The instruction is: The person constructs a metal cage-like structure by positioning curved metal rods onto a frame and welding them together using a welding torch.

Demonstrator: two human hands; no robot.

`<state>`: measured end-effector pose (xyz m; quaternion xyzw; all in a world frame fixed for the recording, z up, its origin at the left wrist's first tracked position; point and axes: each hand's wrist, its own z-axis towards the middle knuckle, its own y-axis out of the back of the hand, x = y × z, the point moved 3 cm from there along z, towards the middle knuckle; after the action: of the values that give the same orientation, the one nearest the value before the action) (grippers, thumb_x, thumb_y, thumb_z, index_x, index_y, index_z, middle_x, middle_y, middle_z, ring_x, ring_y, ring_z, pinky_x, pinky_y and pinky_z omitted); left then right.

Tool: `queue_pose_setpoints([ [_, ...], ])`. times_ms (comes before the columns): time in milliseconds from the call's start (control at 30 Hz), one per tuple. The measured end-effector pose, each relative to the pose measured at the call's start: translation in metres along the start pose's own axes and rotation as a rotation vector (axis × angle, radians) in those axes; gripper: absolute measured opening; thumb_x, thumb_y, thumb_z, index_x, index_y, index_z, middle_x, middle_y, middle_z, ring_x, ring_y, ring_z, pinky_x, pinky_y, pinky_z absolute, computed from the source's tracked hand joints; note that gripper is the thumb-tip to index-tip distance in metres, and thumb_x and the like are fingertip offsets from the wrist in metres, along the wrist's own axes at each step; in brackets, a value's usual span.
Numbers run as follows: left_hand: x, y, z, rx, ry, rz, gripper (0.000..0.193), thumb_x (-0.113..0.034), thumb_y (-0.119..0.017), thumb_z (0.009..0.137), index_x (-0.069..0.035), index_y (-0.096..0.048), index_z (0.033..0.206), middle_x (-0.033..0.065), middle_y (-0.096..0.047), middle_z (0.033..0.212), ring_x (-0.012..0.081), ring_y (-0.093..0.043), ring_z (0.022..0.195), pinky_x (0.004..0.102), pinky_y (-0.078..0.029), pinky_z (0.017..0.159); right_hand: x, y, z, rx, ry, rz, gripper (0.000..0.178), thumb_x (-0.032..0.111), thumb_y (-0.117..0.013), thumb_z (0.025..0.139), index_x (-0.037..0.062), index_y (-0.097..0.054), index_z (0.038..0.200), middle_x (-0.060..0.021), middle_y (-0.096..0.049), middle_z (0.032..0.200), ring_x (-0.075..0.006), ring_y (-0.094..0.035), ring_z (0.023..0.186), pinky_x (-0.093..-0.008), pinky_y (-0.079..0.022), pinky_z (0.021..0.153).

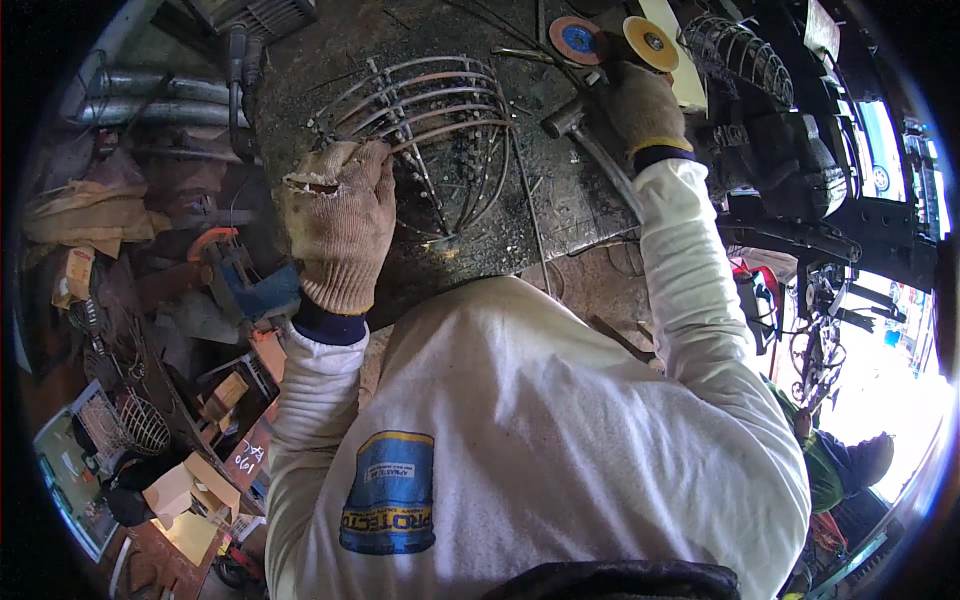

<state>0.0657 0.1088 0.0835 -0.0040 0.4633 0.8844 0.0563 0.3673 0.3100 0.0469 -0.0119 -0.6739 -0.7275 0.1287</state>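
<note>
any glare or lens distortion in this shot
In the head view, glare blows out the right edge, fisheye bending curves the surroundings toward a dark rim, while the wire cage and gloved left hand look fairly sharp.

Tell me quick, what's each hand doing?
Left hand: closed, holding the wire cage.
Right hand: by the yellow disc; can't tell if it's holding anything.

Crumpled tan cloth [95, 213] is being seen below silvery metal pipes [168, 110]. Lower, an open brown cardboard box [172, 490] is being shown.
</note>
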Motion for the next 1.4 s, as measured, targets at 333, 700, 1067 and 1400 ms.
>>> queue_pose_setpoints([
  [333,-0.003,0.000,0.005,0.056,0.038,-0.024,0.013,-0.018,-0.077,0.082,-0.015,-0.074,0.094,0.0059,-0.071,0.092,0.0292,-0.069,0.086,0.0413,-0.055,0.076,-0.004,-0.051,0.041,0.105,0.048,-0.254,0.033,0.026,-0.057,0.096,0.0037,-0.072,0.114,-0.0238,-0.072,0.113,-0.0391,-0.070,0.109,-0.0492,-0.055,0.094],
  [700,-0.001,0.000,0.002,0.040,0.061,-0.035,0.012,-0.017,-0.076,0.081,-0.014,-0.073,0.092,0.0061,-0.070,0.091,0.0293,-0.068,0.085,0.0422,-0.054,0.074,0.055,0.022,-0.013,-0.058,0.054,0.555,0.033,0.026,-0.064,0.096,0.0084,-0.071,0.124,-0.0204,-0.073,0.112,-0.0352,-0.071,0.105,-0.0401,-0.055,0.092],
  [1067,0.002,-0.004,-0.004,0.167,0.105,-0.069,0.030,-0.013,-0.075,0.075,-0.016,-0.070,0.105,0.0067,-0.067,0.113,0.0313,-0.063,0.109,0.0497,-0.047,0.096,0.153,0.026,-0.048,0.252,0.670,0.613,0.028,0.029,-0.066,0.098,0.0138,-0.074,0.120,-0.0112,-0.076,0.111,-0.0281,-0.073,0.101,-0.0375,-0.058,0.090],
  [1400,0.006,-0.009,-0.010,0.065,0.041,-0.053,0.029,-0.013,-0.075,0.077,-0.012,-0.070,0.106,0.0087,-0.068,0.109,0.0321,-0.065,0.105,0.0498,-0.049,0.095,0.167,0.032,-0.060,0.354,0.595,0.613,0.026,0.021,-0.070,0.096,0.0082,-0.075,0.119,-0.0115,-0.076,0.112,-0.0241,-0.072,0.107,-0.0355,-0.056,0.095],
])
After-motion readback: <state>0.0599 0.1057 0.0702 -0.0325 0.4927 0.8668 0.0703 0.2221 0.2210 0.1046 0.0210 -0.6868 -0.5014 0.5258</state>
